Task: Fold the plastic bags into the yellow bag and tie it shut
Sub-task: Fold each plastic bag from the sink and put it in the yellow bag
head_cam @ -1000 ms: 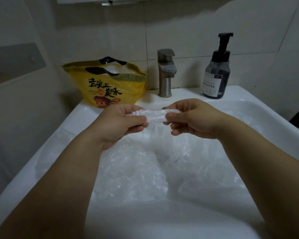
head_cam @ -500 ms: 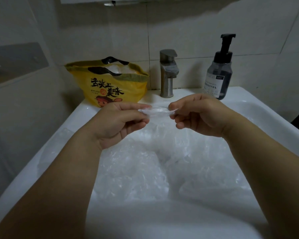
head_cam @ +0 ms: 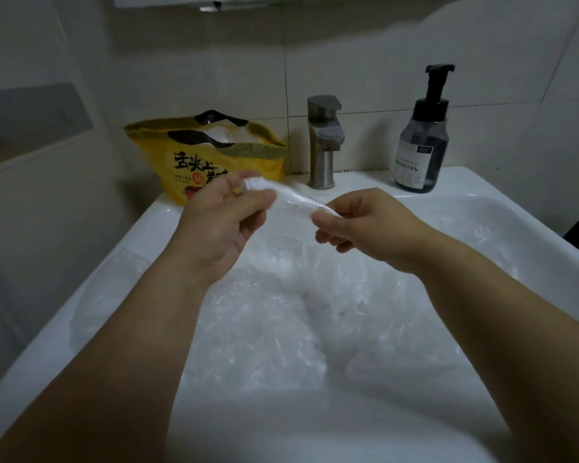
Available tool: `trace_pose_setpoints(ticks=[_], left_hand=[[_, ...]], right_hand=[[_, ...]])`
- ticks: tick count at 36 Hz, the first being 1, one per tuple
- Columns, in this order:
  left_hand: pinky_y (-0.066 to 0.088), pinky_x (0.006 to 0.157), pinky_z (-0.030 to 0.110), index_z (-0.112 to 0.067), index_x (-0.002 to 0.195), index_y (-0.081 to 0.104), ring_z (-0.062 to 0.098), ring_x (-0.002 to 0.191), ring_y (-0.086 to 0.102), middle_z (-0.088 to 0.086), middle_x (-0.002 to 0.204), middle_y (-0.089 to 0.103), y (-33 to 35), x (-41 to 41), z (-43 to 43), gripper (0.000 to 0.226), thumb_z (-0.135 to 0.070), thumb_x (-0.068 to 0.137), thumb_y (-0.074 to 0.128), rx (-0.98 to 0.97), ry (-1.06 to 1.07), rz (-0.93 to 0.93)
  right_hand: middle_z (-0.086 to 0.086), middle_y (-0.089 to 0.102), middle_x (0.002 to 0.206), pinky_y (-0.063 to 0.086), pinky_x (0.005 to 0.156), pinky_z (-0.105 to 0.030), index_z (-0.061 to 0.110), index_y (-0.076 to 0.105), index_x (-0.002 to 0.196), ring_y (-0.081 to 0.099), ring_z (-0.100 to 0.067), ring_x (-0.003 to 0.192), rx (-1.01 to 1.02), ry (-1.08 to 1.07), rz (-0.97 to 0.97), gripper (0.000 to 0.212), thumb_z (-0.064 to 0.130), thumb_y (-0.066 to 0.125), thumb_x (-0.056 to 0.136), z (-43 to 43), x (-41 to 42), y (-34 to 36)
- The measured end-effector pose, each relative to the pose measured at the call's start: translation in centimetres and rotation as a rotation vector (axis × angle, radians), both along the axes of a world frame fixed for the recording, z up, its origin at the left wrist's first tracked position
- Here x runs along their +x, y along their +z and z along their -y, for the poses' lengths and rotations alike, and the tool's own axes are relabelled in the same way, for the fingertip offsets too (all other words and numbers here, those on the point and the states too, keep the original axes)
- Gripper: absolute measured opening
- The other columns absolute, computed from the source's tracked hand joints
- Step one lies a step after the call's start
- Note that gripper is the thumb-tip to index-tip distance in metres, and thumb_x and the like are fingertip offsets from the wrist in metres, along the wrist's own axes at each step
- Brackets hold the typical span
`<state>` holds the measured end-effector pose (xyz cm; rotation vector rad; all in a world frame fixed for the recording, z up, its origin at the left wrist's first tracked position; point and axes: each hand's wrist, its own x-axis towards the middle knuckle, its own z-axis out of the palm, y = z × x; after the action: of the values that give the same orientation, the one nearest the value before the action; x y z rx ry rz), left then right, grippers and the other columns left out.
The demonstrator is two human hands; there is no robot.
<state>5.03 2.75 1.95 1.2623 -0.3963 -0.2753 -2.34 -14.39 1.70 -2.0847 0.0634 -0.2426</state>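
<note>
Item: plastic bag (head_cam: 293, 203), a narrow clear strip, pinched at either end by left hand (head_cam: 221, 218) and right hand (head_cam: 368, 225) above the sink (head_cam: 141, 235). Yellow bag (head_cam: 214, 155): open, upright behind, near the tap (head_cam: 323, 145). Advice: hold taut, fold end over end, press air out.

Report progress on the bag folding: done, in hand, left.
Done: some clear plastic already sits in the open yellow bag. In hand: left hand and right hand pinch a clear bag folded into a narrow strip. Left: a heap of loose plastic bags fills the sink, and the yellow bag is untied.
</note>
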Motion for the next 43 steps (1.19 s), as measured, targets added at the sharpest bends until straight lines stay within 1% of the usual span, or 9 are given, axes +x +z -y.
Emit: trace_pose_setpoints(ticks=[3, 5, 7, 15, 19, 26, 31, 36, 43], left_hand=[[0.051, 0.082, 0.027, -0.017, 0.112, 0.059, 0.015, 0.104, 0.062, 0.002, 0.110, 0.065, -0.5, -0.1, 0.5, 0.053, -0.035, 0.066, 0.078, -0.094, -0.105, -0.077], [0.049, 0.091, 0.035, -0.023, 0.111, 0.065, 0.018, 0.116, 0.059, -0.001, 0.118, 0.067, -1.2, -0.5, 1.1, 0.071, -0.061, 0.054, 0.082, 0.114, -0.233, -0.035], [0.050, 0.092, 0.036, -0.026, 0.093, 0.074, 0.018, 0.112, 0.062, -0.004, 0.106, 0.072, -2.0, -1.4, 1.8, 0.051, -0.069, 0.066, 0.071, 0.323, -0.313, 0.070], [0.047, 0.070, 0.027, -0.026, 0.065, 0.077, 0.006, 0.059, 0.061, -0.005, 0.061, 0.067, -2.0, -1.7, 2.5, 0.054, -0.044, 0.100, 0.040, 0.344, -0.211, 0.027], [0.052, 0.065, 0.023, -0.013, 0.098, 0.071, 0.010, 0.085, 0.067, 0.000, 0.093, 0.074, -1.2, -0.7, 2.2, 0.050, -0.041, 0.103, 0.030, 0.111, -0.204, -0.089], [0.052, 0.081, 0.035, -0.017, 0.075, 0.055, 0.007, 0.080, 0.063, -0.004, 0.087, 0.074, -0.7, -0.7, 2.0, 0.028, -0.030, 0.100, 0.049, -0.169, 0.016, -0.280], [0.047, 0.078, 0.040, -0.021, 0.065, 0.041, 0.012, 0.080, 0.063, -0.002, 0.082, 0.074, 0.1, -1.8, 1.8, 0.046, -0.051, 0.099, 0.039, -0.317, 0.017, -0.431], [0.048, 0.086, 0.039, -0.016, 0.087, 0.050, 0.010, 0.080, 0.060, -0.005, 0.073, 0.072, 0.7, -2.0, 1.3, 0.024, -0.033, 0.102, 0.043, -0.250, 0.203, -0.376], [0.050, 0.085, 0.032, -0.016, 0.078, 0.049, 0.009, 0.083, 0.057, -0.007, 0.079, 0.069, 3.1, -0.4, 0.7, 0.028, -0.026, 0.103, 0.041, -0.229, 0.344, -0.311]], right_hand=[[0.002, 0.071, 0.077, 0.055, 0.071, -0.025, 0.017, 0.070, 0.086, 0.063, -0.015, 0.075, 0.163, 0.043, 0.043, 0.015, 0.024, 0.059, 0.093, -0.8, 0.1, -0.2], [-0.001, 0.069, 0.076, 0.053, 0.066, -0.023, 0.014, 0.070, 0.085, 0.060, -0.013, 0.071, 0.259, 0.093, 0.034, 0.017, 0.019, 0.056, 0.094, -1.4, 0.0, -0.2], [-0.005, 0.067, 0.074, 0.052, 0.060, -0.021, 0.010, 0.069, 0.082, 0.060, -0.012, 0.065, 0.318, 0.147, 0.006, 0.019, 0.012, 0.055, 0.094, -1.8, 0.0, -0.4], [-0.010, 0.066, 0.076, 0.050, 0.065, -0.025, -0.002, 0.069, 0.086, 0.059, -0.017, 0.070, 0.218, 0.183, -0.030, 0.024, 0.017, 0.057, 0.094, -2.9, 0.1, -1.0], [-0.005, 0.065, 0.067, 0.047, 0.064, -0.024, -0.003, 0.069, 0.088, 0.058, -0.015, 0.068, 0.281, 0.218, -0.068, 0.023, 0.017, 0.058, 0.093, -2.8, 0.2, -0.5], [-0.005, 0.066, 0.067, 0.050, 0.072, -0.028, 0.006, 0.069, 0.084, 0.061, -0.010, 0.064, 0.285, 0.221, -0.120, 0.018, 0.018, 0.058, 0.093, -2.7, -0.2, -0.5], [-0.004, 0.066, 0.066, 0.051, 0.075, -0.029, 0.005, 0.070, 0.086, 0.061, -0.009, 0.063, 0.306, 0.228, -0.115, 0.018, 0.017, 0.059, 0.092, -3.2, -0.5, -0.8], [-0.004, 0.067, 0.067, 0.051, 0.072, -0.028, 0.007, 0.069, 0.088, 0.061, -0.012, 0.066, 0.284, 0.228, -0.135, 0.017, 0.020, 0.059, 0.093, -3.3, -0.9, -0.1], [0.001, 0.064, 0.076, 0.051, 0.064, -0.023, 0.013, 0.065, 0.095, 0.054, -0.014, 0.072, 0.220, 0.221, -0.092, 0.022, 0.024, 0.047, 0.099, -4.4, 0.1, 2.3]])
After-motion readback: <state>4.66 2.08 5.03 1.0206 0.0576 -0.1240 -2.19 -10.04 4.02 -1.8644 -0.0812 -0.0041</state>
